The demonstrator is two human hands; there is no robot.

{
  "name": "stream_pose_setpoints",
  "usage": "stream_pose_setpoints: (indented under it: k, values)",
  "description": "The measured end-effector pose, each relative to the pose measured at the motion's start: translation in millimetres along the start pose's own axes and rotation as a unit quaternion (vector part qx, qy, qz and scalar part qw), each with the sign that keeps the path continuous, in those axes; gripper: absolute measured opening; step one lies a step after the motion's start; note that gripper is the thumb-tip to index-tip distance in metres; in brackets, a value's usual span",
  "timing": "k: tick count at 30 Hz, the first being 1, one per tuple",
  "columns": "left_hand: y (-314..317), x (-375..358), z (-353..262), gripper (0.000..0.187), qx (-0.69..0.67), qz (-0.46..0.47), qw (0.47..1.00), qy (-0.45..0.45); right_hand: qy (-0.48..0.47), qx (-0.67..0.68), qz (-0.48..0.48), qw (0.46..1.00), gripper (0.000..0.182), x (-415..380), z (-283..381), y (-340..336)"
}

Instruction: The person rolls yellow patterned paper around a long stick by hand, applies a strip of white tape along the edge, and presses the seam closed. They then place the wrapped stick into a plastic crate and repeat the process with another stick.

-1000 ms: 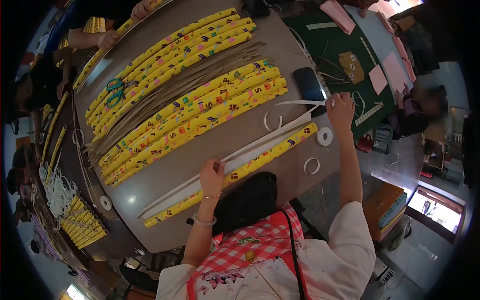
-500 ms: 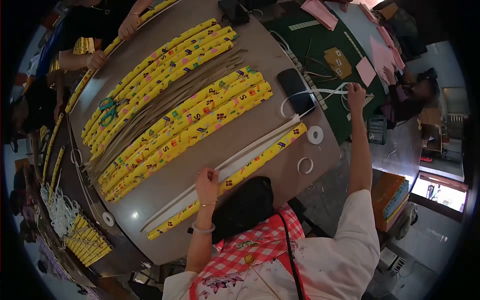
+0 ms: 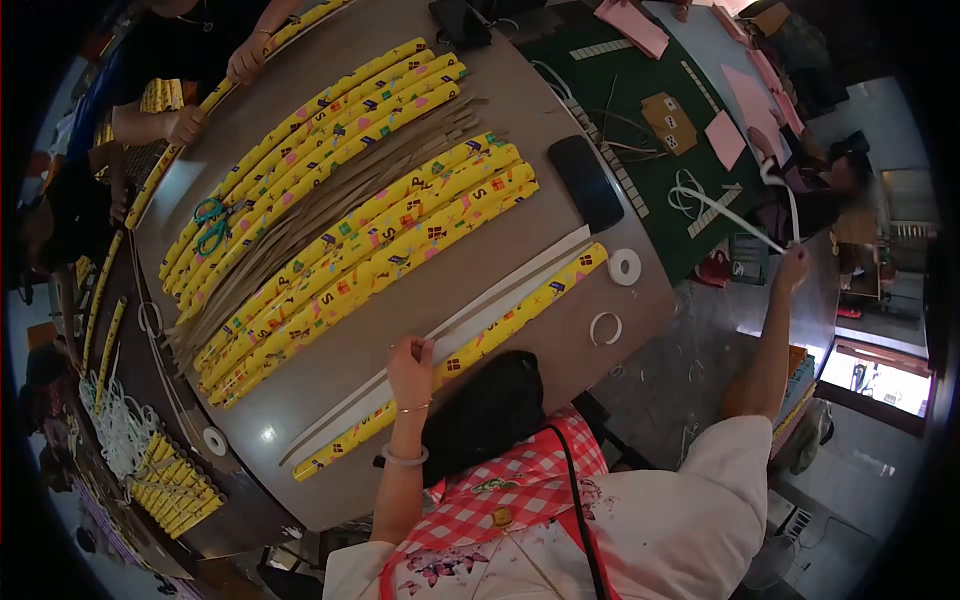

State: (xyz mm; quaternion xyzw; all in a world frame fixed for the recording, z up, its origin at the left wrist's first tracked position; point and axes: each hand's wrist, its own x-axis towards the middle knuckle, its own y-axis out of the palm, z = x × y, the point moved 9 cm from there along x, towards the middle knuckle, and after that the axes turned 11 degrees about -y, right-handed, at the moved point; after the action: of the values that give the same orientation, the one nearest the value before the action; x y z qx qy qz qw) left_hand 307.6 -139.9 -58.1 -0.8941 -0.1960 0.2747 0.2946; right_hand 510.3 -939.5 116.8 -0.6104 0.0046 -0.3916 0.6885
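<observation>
My left hand (image 3: 412, 368) is closed, fingertips pinching the edge of a partly rolled sheet of yellow patterned wrapping paper (image 3: 525, 308). The white inner side of the sheet faces up, with a narrow brownish strip along its far edge. My right hand (image 3: 793, 268) is held out beyond the table's right side, closed on a long thin white strip (image 3: 752, 230). The strip bends back on itself above the fingers. Near the rolled end lie a roll of white tape (image 3: 625, 266) and a white ring (image 3: 605, 328).
Several yellow wrapping paper rolls (image 3: 400, 250) lie across the table with brown strips (image 3: 330, 200) and green scissors (image 3: 212, 225). A black phone (image 3: 586, 185) is near the right edge. A black bag (image 3: 485, 405) rests before me. Co-workers handle materials at upper left and right.
My right hand has swung right and down, drawing the white strip away from the paper and off the phone. My left hand stays on the paper's edge.
</observation>
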Motion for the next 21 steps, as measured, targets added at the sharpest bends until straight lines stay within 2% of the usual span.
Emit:
stream_pose_setpoints:
  k: [1,2,3,4,5,6,7,8,10,12,13,15,17,19,21]
  values:
    - [1,-1,0,0.015,-0.002,0.002,1.0,-0.003,-0.009,0.021,-0.083,0.996,0.037,-26,-17,-26]
    - [2,-1,1,0.015,-0.003,0.003,1.0,-0.005,0.023,-0.063,-0.1,0.993,0.036,-58,-27,-51]
    - [2,0,2,0.015,0.001,0.001,1.0,-0.006,0.036,-0.017,-0.097,0.994,0.038,-87,-44,-62]
    - [2,-1,3,0.015,0.004,-0.002,1.0,-0.006,-0.024,-0.052,-0.11,0.992,0.04,-116,-51,-73]
    - [3,0,5,0.015,0.004,-0.001,1.0,-0.007,-0.026,-0.096,-0.068,0.993,0.039,-146,-68,-71]
    - [1,-1,4,0.015,0.02,-0.014,1.0,0.014,-0.104,-0.105,-0.066,0.987,0.028,-182,-70,-69]
    - [0,-1,2,0.015,0.037,-0.028,0.998,0.035,-0.087,-0.106,-0.007,0.99,0.025,-219,-79,-57]
    - [4,-1,-4,0.015,0.033,-0.02,0.998,0.042,-0.13,-0.053,0.034,0.99,0.023,-288,-121,-17]
    - [-1,0,-1,0.016,0.022,-0.012,1.0,0.011,-0.025,-0.011,0.195,0.98,0.022,-351,-114,20]
    - [2,1,0,0.015,0.017,-0.004,1.0,0.007,-0.167,-0.012,0.382,0.909,0.022,-408,-104,74]
    - [2,2,4,0.015,0.011,0.0,1.0,-0.001,-0.165,-0.011,0.386,0.908,0.022,-415,-96,75]
    - [2,2,4,0.016,0.035,-0.009,0.999,0.018,-0.135,-0.037,0.255,0.957,0.023,-395,-65,64]
    - [0,2,2,0.017,0.06,-0.015,0.997,0.038,-0.103,0.008,0.257,0.961,0.022,-351,-8,56]
    - [2,1,3,0.017,0.047,-0.013,0.998,0.029,-0.086,0.135,0.229,0.96,0.02,-313,86,30]
    - [0,-1,-3,0.015,0.034,-0.014,0.999,0.026,-0.099,0.269,0.217,0.933,0.018,-292,157,27]
